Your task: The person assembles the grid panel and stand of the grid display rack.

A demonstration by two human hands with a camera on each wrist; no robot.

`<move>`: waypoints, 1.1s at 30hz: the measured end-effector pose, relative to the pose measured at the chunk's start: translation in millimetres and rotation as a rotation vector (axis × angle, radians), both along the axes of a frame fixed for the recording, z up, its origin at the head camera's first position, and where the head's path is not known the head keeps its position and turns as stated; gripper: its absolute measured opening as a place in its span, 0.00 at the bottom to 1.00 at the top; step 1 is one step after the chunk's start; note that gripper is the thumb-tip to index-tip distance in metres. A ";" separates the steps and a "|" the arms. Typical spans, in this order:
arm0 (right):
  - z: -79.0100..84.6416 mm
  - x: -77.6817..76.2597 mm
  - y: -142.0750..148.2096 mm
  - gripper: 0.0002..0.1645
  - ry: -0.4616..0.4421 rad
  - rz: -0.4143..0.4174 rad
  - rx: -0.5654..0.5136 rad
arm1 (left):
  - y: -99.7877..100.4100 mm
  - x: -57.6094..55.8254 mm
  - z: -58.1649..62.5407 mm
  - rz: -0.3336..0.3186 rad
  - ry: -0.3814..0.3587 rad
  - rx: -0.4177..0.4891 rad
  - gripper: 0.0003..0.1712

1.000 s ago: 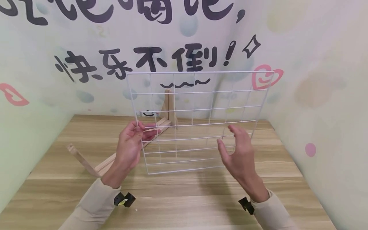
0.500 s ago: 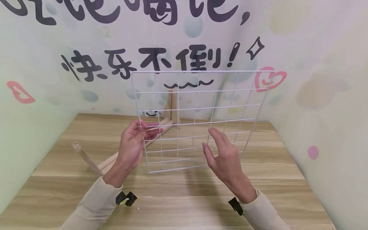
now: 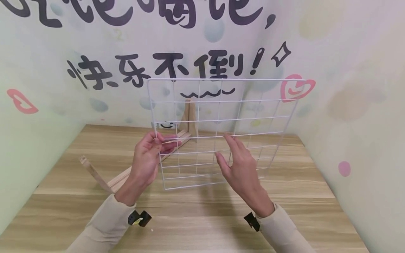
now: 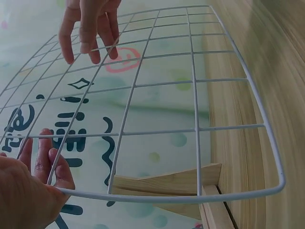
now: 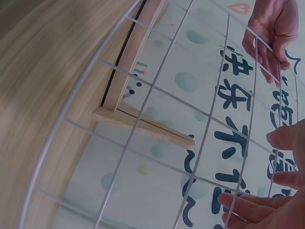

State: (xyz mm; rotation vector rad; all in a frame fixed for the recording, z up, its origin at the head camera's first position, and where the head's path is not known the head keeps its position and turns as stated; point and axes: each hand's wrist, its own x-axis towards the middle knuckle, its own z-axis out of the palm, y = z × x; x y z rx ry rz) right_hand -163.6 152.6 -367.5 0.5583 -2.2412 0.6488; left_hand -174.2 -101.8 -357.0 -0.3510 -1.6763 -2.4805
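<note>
A white wire grid panel (image 3: 253,80) is held up, tilted, above the table. My left hand (image 3: 146,160) grips its left edge, thumb in front and the other fingers reaching behind the wires. In the left wrist view that left hand (image 4: 26,191) is at the panel's rim. My right hand (image 3: 243,170) is at the panel's lower middle, its fingers extended and spread from the thumb. The right wrist view has these right-hand fingers (image 5: 257,207) close to the wires, overlapping them. Behind the panel lies a wooden frame (image 3: 188,116) with an upright piece at each end.
The wood-grain table (image 3: 196,218) meets a printed wall (image 3: 126,105) at the back, with another wall (image 3: 364,123) along the right. The wooden frame runs diagonally across the table's left half. A tiny white speck (image 3: 152,230) lies near the left sleeve.
My right hand has moved left, from near the panel's right edge to its middle. My left hand keeps its grip. The view has shifted slightly.
</note>
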 end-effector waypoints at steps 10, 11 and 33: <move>-3.7 -6.2 -14.4 0.28 0.038 -0.041 -0.080 | -1.2 3.5 -4.4 -0.036 0.030 0.030 0.11; -4.0 -7.2 -15.0 0.27 0.049 -0.049 -0.082 | -1.1 3.3 -4.6 -0.037 0.033 0.030 0.11; -5.8 -19.8 -18.7 0.17 0.182 -0.207 -0.095 | 2.7 -7.1 -8.6 -0.071 0.147 0.043 0.09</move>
